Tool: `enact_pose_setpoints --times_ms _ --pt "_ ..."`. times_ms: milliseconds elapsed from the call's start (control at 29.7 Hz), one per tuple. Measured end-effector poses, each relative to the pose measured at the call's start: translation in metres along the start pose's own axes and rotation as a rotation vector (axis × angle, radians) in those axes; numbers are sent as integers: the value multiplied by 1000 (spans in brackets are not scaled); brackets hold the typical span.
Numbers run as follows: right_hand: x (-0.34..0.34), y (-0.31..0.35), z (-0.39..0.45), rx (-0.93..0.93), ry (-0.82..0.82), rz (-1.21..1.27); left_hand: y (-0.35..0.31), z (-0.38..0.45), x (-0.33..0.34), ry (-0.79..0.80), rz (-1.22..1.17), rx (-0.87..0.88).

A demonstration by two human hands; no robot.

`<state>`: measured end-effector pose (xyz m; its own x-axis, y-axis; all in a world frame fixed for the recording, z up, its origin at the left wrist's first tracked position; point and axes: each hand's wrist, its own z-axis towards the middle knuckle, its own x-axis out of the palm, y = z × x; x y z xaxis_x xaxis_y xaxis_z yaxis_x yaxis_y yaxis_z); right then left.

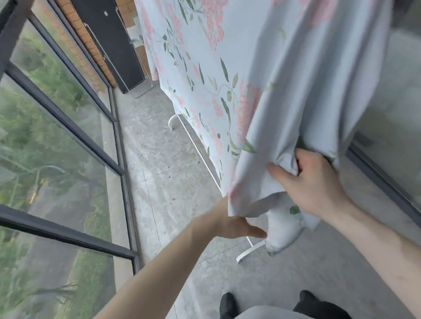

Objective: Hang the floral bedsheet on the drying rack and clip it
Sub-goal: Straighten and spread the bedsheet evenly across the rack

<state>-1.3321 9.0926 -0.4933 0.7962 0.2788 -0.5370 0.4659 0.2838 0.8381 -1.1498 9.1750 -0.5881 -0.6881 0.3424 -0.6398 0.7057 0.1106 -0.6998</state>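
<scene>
Right hand [308, 177], at about 4 o'clock in the view: arm extended forward, fingers curled into a bunched fold of the floral bedsheet [258, 57], gripping it near the lower edge. Left hand [234, 226], near 6 o'clock: arm reaching forward and low, the hand partly hidden under the hanging hem; whether its fingers hold cloth cannot be told. The bedsheet, pale blue with pink blossoms and green leaves, hangs draped from 12 o'clock down to centre, covering the drying rack [197, 145], of which only the white base bar and curved feet show at floor level. A loose corner of cloth droops beside the near foot. Glazed railing [52, 140] runs along 9 o'clock; a black board [109, 37] leans at 11 o'clock; concrete floor [158, 170] between them. No containers visible.
</scene>
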Motion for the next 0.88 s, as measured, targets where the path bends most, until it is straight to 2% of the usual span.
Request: enact_pose_setpoints --times_ms 34,67,168,270,404,573,674,809,876 --pt "-3 -4 3 -12 18 -3 -4 -1 7 -29 -72 -53" --pt "-7 -7 7 -35 47 2 -8 0 14 -126 -191 -88" --pt "-25 -21 10 -112 184 14 -29 2 34 -589 -469 -214" --pt "-40 -33 8 -144 261 43 -34 -7 49 -886 -398 -385" --pt "-86 -55 17 -159 354 79 -58 -18 92 -1174 -183 -535" --pt "-109 -76 20 -245 327 62 -71 -53 130 -1289 202 -566" --pt "-115 -84 17 -269 334 67 -91 -72 150 -1344 272 -614" --pt "-115 -85 8 -266 362 90 -137 -109 141 -1647 292 -488" --pt "-116 -85 5 -276 328 88 -140 -121 125 -1641 380 -505"
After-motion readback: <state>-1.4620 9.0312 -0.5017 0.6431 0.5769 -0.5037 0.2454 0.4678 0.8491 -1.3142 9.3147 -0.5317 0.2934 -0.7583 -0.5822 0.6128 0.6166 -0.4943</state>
